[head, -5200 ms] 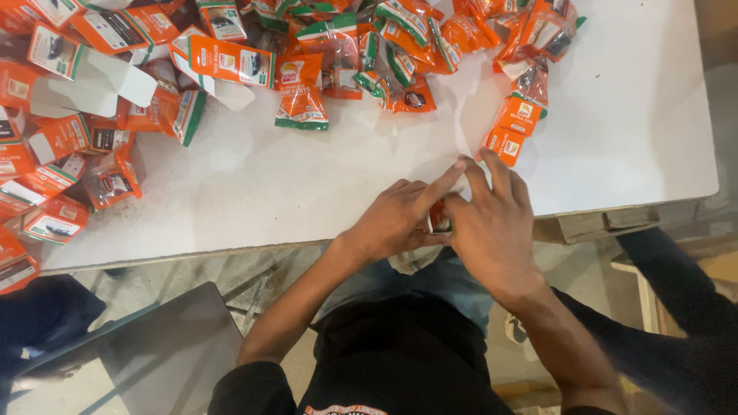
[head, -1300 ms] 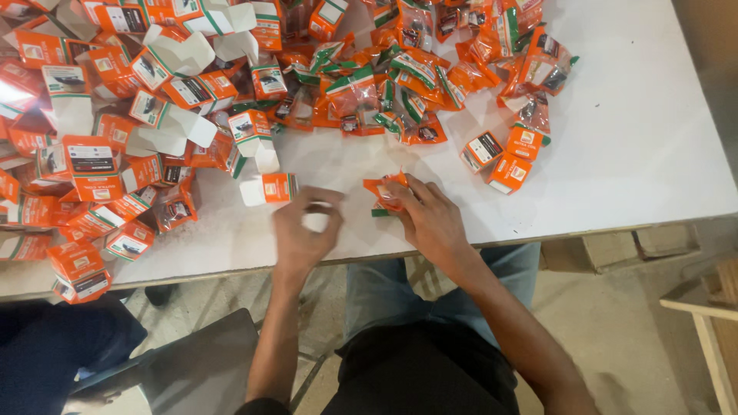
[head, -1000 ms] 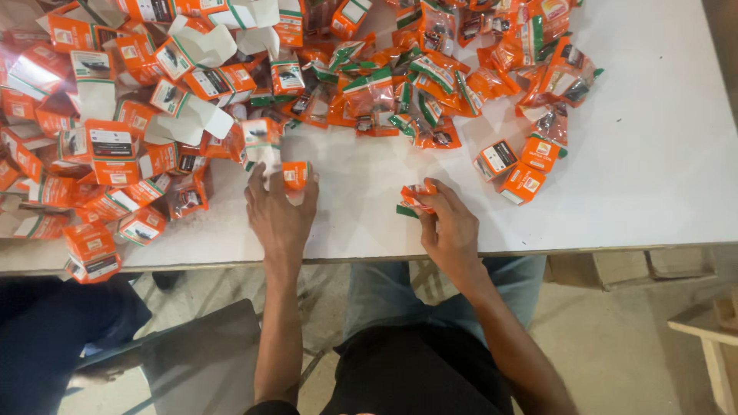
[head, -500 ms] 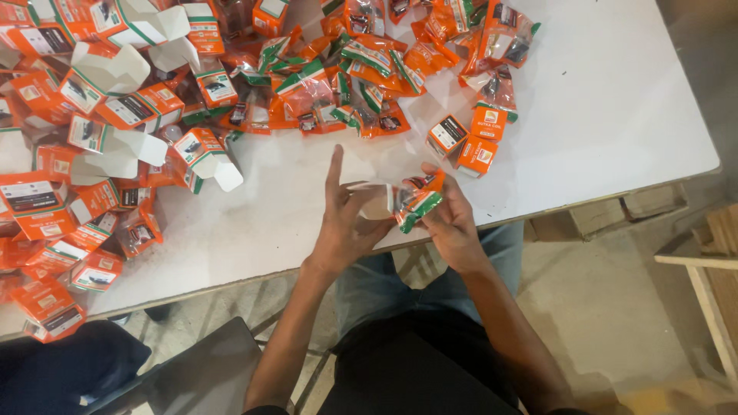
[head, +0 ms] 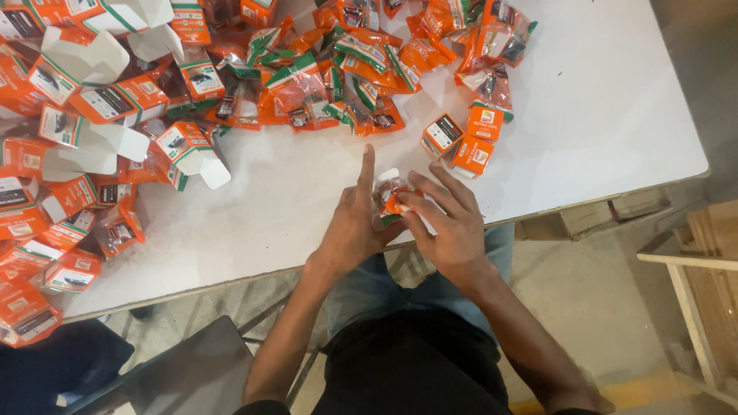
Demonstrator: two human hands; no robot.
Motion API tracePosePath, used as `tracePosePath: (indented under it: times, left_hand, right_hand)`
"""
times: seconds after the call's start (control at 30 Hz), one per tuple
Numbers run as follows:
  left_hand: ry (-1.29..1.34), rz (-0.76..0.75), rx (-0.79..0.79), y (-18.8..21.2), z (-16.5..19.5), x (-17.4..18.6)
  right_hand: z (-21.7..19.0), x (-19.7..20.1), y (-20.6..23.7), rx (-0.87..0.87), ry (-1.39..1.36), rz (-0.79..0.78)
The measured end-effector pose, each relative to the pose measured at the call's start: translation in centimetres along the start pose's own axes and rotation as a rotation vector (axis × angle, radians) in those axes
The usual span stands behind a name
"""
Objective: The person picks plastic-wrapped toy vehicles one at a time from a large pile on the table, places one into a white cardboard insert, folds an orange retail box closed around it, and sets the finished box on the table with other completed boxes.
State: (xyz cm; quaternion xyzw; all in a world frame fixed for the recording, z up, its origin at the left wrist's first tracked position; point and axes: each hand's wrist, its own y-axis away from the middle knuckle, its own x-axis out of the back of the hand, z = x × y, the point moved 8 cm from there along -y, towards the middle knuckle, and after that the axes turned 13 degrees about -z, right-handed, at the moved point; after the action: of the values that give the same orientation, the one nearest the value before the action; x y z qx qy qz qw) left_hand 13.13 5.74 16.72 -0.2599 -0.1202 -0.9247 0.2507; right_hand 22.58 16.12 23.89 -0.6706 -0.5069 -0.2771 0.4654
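Closest to you, your lap and dark shirt fill the bottom of the view, with both forearms reaching up to the near edge of the white bench. Your left hand and right hand meet just over that edge, and between them sits a small orange packet with a bit of green and white showing. Your right hand is wrapped around the packet from the right, fingers curled over its top. Your left hand presses against it from the left with the thumb underneath, while the index finger points straight up and away, so that hand is only partly closed.

Just beyond your right hand, three small orange boxes lie close together on the bench, apart from the rest. Further out, a heap of orange and green sachets runs across the far middle and right. To the left, a spread of orange and white cartons, several with flaps open, covers the bench right down to its left edge.
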Motion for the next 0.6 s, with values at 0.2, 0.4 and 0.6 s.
tracePosePath:
  times: [0.2, 0.4, 0.6]
  left_hand:
    - [-0.098, 0.068, -0.305, 0.8, 1.4, 0.0]
    - [-0.098, 0.056, -0.327, 0.8, 1.7, -0.9]
    - [0.068, 0.221, -0.255, 1.2, 0.2, 0.6]
  right_hand:
    - [-1.0, -0.2, 0.1, -0.004, 0.152, -0.197]
    - [1.0, -3.1, -1.3, -0.076, 0.258, -0.307]
    - [-0.5, -0.8, 0.3, 0.051, 0.110, -0.092]
